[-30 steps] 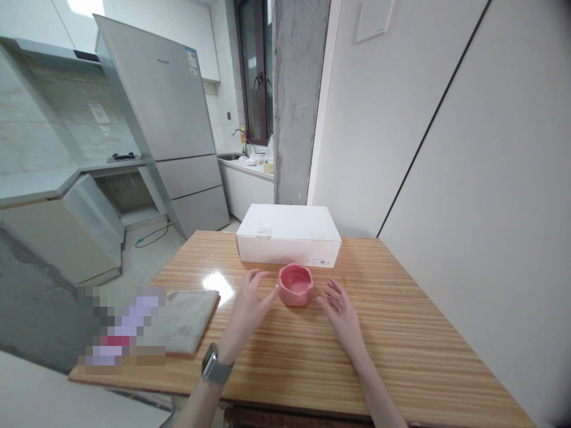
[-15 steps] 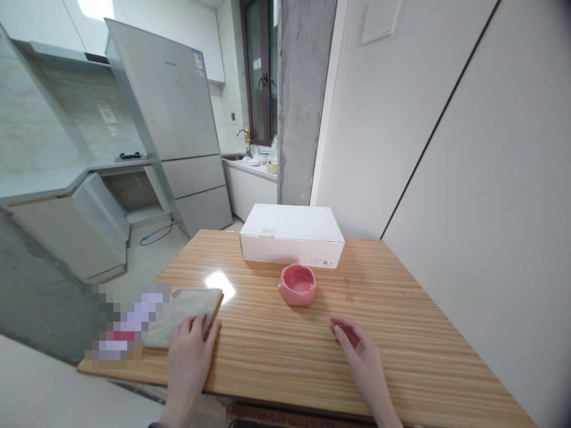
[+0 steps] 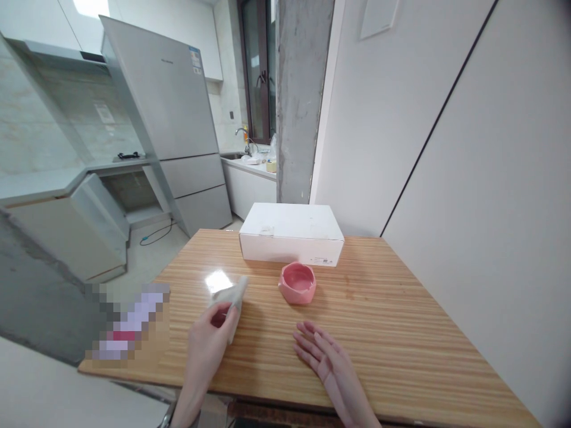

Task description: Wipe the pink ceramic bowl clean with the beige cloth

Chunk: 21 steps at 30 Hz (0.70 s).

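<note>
A folded pale grey cloth (image 3: 235, 295) is pinched in my left hand (image 3: 209, 333), lifted at an angle over the left half of the table. Part of the cloth is hidden behind my fingers. My right hand (image 3: 325, 359) is held over the table's front middle with fingers stretched out, palm turned to the left, and nothing in it. A pink faceted bowl that looks like an ashtray (image 3: 297, 292) stands upright beyond my right hand, apart from both hands. Its inside shows nothing.
Behind the pink bowl lies a closed white cardboard box (image 3: 289, 223). A blurred-out purple and red item (image 3: 129, 327) lies at the left edge of the wooden table (image 3: 401, 339). Past the table stand a grey fridge (image 3: 173, 113) and a sink counter (image 3: 250, 181).
My left hand has picked the cloth up off the table and carried it to the right. My right hand has shifted left and its fingers have straightened.
</note>
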Tool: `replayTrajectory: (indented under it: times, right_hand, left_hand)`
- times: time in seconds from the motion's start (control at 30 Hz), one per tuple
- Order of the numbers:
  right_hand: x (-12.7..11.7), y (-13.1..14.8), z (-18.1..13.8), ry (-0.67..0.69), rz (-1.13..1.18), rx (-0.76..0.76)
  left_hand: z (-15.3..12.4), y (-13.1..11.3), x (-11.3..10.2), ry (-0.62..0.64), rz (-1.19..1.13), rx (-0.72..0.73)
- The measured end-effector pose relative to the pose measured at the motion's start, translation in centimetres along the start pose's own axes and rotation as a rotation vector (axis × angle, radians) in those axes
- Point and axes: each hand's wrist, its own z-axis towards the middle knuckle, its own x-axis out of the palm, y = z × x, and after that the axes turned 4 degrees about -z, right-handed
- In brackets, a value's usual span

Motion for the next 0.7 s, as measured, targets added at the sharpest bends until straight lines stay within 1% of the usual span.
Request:
replayTrajectory:
  times: [0.1,0.17,0.23,0.33,0.4,0.5,0.57,0.7]
  right_hand:
    - [0.2,-0.3,0.1,0.044,0.067,0.050]
    - [0.3,-0.3,0.2,0.086,0.095,0.082]
    - [0.6,0.0,0.1,0.138,0.087,0.093]
    - [1.0,0.7,-0.2,0.170,-0.016,0.047]
    - [1.1,1.2,-0.4,0.131,-0.123,-0.007]
    - [0.7,1.8,-0.7,0.051,-0.221,-0.080]
    - [0.2,1.9,-0.7,0.012,-0.224,-0.105]
    - [-0.9,1.6,-0.6,-0.046,-0.179,-0.108]
  left_hand:
    - [-1.7,-2.6,2.0,0.108,-0.148,0.006]
    - [-3.3,-4.1,3.7,0.174,-0.194,0.053]
    - [-5.1,-5.1,5.7,0.243,-0.186,0.155]
    - [-7.9,-5.8,8.6,0.290,-0.078,0.383]
    - [-9.5,-5.8,10.3,0.266,-0.016,0.546]
    - [-11.3,-5.3,12.1,0.180,0.081,0.755]
    - [-12.0,-5.1,12.8,0.144,0.126,0.840]
    - [-12.9,-4.9,13.3,0.117,0.170,0.926]
